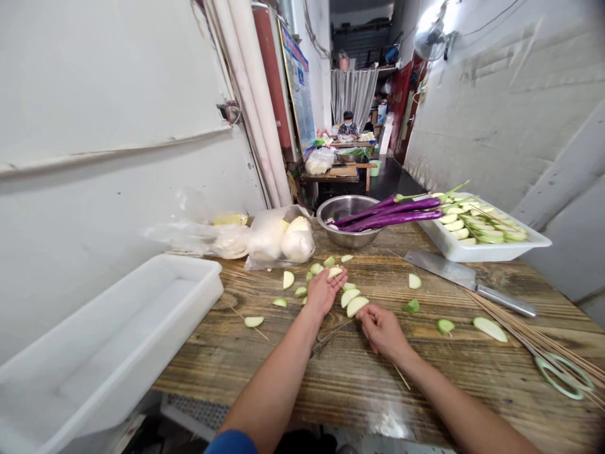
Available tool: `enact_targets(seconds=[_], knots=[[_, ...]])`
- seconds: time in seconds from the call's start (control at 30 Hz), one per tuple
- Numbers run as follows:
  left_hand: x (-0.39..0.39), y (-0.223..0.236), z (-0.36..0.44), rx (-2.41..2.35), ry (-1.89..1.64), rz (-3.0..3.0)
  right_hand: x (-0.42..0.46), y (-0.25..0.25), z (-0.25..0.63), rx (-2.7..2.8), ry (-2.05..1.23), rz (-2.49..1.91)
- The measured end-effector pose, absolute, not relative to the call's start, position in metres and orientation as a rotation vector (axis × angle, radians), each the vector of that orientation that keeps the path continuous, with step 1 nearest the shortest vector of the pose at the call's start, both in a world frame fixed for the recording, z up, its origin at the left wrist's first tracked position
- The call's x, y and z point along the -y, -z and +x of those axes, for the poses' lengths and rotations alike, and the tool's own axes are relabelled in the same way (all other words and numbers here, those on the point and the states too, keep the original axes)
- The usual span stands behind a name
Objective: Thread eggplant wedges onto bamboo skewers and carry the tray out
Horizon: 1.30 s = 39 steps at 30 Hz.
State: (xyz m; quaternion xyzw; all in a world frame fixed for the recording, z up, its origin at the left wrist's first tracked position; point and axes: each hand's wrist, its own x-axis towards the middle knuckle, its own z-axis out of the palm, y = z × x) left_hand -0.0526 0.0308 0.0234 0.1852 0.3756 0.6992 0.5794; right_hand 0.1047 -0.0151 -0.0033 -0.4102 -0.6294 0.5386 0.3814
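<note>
My left hand [325,291] is turned palm up at the middle of the table, holding a pale half-round vegetable slice [334,272] with green skin at its fingers. My right hand [382,329] is closed around a thin bamboo skewer [403,377], whose tail sticks out below the palm. Threaded slices [357,306] sit on the skewer just beyond the right fingertips, in a row pointing toward the left hand. Around the left hand lie several loose slices [288,279]. The skewer's tip cannot be made out.
On the wooden table [331,378] are a white tray [208,271], bagged white vegetables [297,241] and a steel bowl [347,238] with purple eggplants [392,217]. At right are a slice-filled tray [501,252], a cleaver [444,270], skewers and scissors [562,375]. A person [348,125] sits far back.
</note>
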Motion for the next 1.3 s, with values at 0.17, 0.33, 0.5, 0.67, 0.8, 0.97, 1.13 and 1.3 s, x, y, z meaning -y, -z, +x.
enact_targets(seconds=[0.17,0.33,0.5,0.67,0.8,0.97,1.13,1.3], knots=[[-0.0308,-0.0228,-0.0504,-0.893,-1.634,0.422,0.0159,0.002,0.1043,1.58,-1.425,-1.039],[-0.0287,-0.0255,-0.0477,-0.895,-1.619,0.439,0.0162,0.0009,0.1027,1.516,-1.51,-1.033],[-0.0275,-0.0253,-0.0456,-0.888,-1.612,0.45,0.0164,0.0007,0.1005,1.418,-1.634,-1.043],[-0.0275,-0.0245,-0.0438,-0.892,-1.609,0.451,0.0177,-0.0005,0.0993,1.384,-1.649,-1.049],[-0.0277,-0.0249,-0.0433,-0.889,-1.603,0.443,0.0176,0.0029,0.0972,1.443,-1.574,-1.036],[-0.0277,-0.0255,-0.0429,-0.912,-1.639,0.437,0.0172,0.0078,0.0957,1.506,-1.459,-1.011],[-0.0281,-0.0252,-0.0456,-1.035,-1.643,0.525,0.0175,0.0038,0.0989,1.554,-1.371,-1.03],[-0.0282,-0.026,-0.0485,-1.067,-1.604,0.525,0.017,0.0031,0.1009,1.557,-1.357,-1.025]])
